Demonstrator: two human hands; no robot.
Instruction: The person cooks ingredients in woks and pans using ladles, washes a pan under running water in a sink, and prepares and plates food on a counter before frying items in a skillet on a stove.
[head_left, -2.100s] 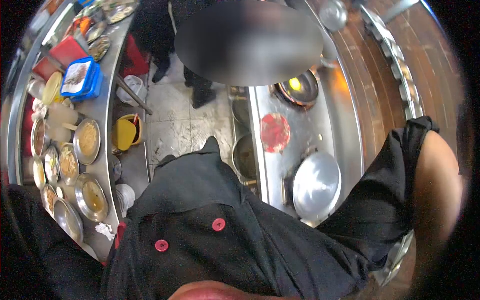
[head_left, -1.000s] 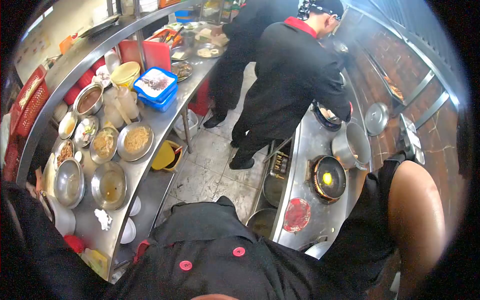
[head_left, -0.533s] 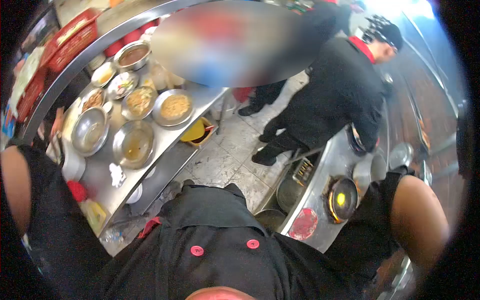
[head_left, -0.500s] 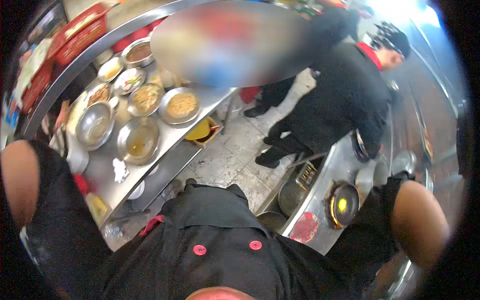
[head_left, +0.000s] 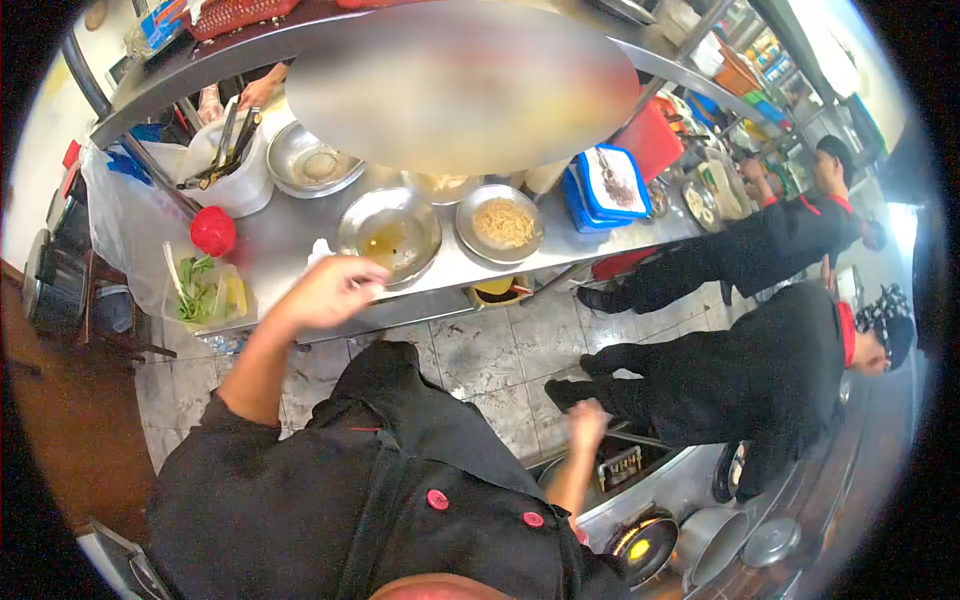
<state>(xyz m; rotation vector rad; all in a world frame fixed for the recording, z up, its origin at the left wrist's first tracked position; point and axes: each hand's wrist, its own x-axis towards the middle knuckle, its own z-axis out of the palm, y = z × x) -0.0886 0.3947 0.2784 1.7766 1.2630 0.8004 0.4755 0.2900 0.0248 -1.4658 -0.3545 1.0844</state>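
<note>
My left hand (head_left: pixel 343 291) is over the front edge of the steel counter (head_left: pixel 270 247), its fingers curled together and nothing visible in them. Just beyond it lies a metal bowl (head_left: pixel 390 236) with some yellowish liquid, and a crumpled white tissue (head_left: pixel 320 252) is beside the hand. To the right of that bowl stands a metal plate of noodles (head_left: pixel 504 223). My right hand (head_left: pixel 586 423) hangs over the floor side of the stove, near a dark tray; its fingers are smeared by motion. Below it on the stove sits a black pan (head_left: pixel 645 548) with something bright yellow inside.
Two people in black, one (head_left: pixel 700 375) near the stove and another (head_left: pixel 730 245) at the counter, stand at right. A white bucket of tongs (head_left: pixel 240 185), a red bowl (head_left: pixel 212 231), leafy greens (head_left: pixel 195 290) and blue containers (head_left: pixel 607 190) are on the counter. A pot (head_left: pixel 710 545) stands beside the pan.
The view has turned left toward the counter. Both my hands, out of view before, now show. The tong bucket, greens and counter's left end have come into view; the stove has shifted down.
</note>
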